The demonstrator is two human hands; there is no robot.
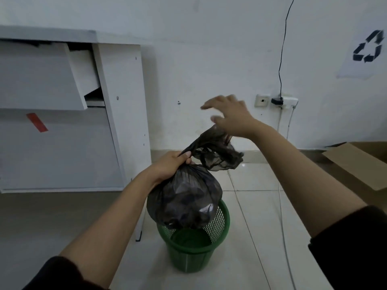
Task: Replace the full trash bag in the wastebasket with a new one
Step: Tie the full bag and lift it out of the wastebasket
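Note:
A full, dark, see-through trash bag (pixel 184 204) hangs in the air just above the green mesh wastebasket (pixel 194 250), which stands on the tiled floor. My left hand (pixel 171 164) grips the bag's gathered neck. The loose top of the bag flops out to the right of that grip. My right hand (pixel 232 116) hovers above the loose top with its fingers spread; the bag's upper edge reaches up to its palm, and whether they touch cannot be told. The inside of the basket looks bare.
A white desk (pixel 117 114) with a crooked drawer front stands at the left, its side panel close to the basket. A cardboard box (pixel 360 162) lies at the right. Wall sockets (pixel 276 100) and hanging cables are behind, with one cable (pixel 282 216) trailing over the floor tiles.

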